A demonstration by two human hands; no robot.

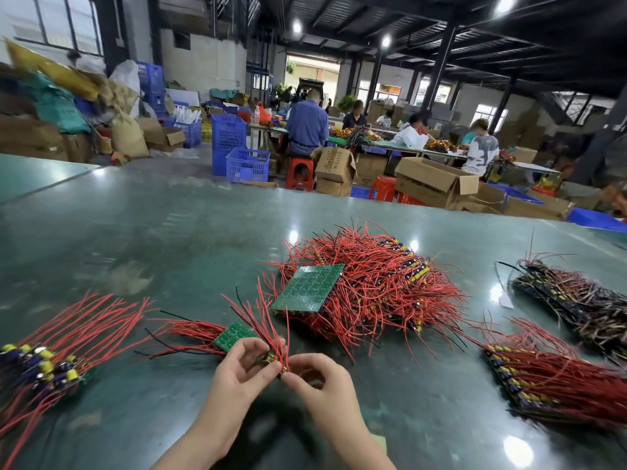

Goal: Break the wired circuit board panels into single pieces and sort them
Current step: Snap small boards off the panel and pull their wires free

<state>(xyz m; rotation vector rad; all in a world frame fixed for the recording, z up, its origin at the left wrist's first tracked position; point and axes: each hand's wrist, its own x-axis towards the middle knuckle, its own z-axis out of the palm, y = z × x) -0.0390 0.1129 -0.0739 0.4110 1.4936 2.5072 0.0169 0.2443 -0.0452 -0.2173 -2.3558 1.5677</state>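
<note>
The left hand (246,364) and right hand (315,376) each pinch an end of a small wired board strip (271,356), its red leads standing up between the fingers. The break could run crooked or tear a lead off if the bend misses the score line. Behind lies a whole green panel (307,288) on the heap of wired panels (373,286), with sorted pieces (44,362) on the green table (152,232) at far left

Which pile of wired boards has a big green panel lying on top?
The middle pile, straight beyond the hands: a square green panel rests on its near-left edge. The left and right piles show only wires and components.
</note>
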